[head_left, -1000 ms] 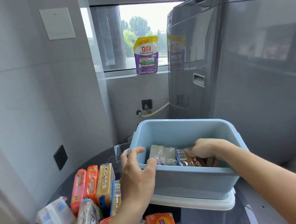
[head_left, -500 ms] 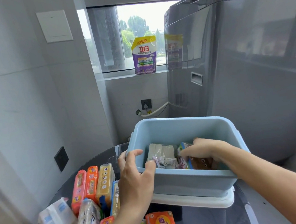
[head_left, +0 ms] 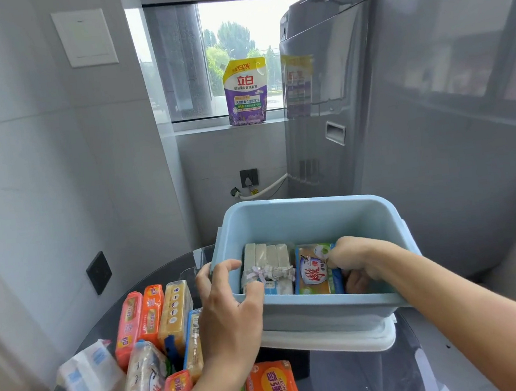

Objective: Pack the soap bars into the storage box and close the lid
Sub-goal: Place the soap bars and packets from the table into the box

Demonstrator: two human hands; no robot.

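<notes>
A light blue storage box (head_left: 310, 221) stands on its white lid (head_left: 329, 342) on a dark round table. My left hand (head_left: 231, 312) grips the box's near left rim, thumb inside. My right hand (head_left: 352, 260) reaches into the box and holds a wrapped soap bar with a blue, white and orange label (head_left: 314, 272) on its edge. Beside it a bundle of pale grey-green bars tied with ribbon (head_left: 267, 266) stands inside the box. Several wrapped soap bars (head_left: 151, 314) in orange, pink and yellow lie on the table left of the box.
A grey washing machine (head_left: 432, 113) rises right behind the box. A purple detergent pouch (head_left: 246, 93) stands on the window sill. Grey tiled walls close in on the left. A white tissue pack (head_left: 89, 375) lies at the table's left edge.
My right hand has turned the labelled soap bar upright inside the box, so its printed face now shows. My left hand stays on the rim. The view has tilted down slightly.
</notes>
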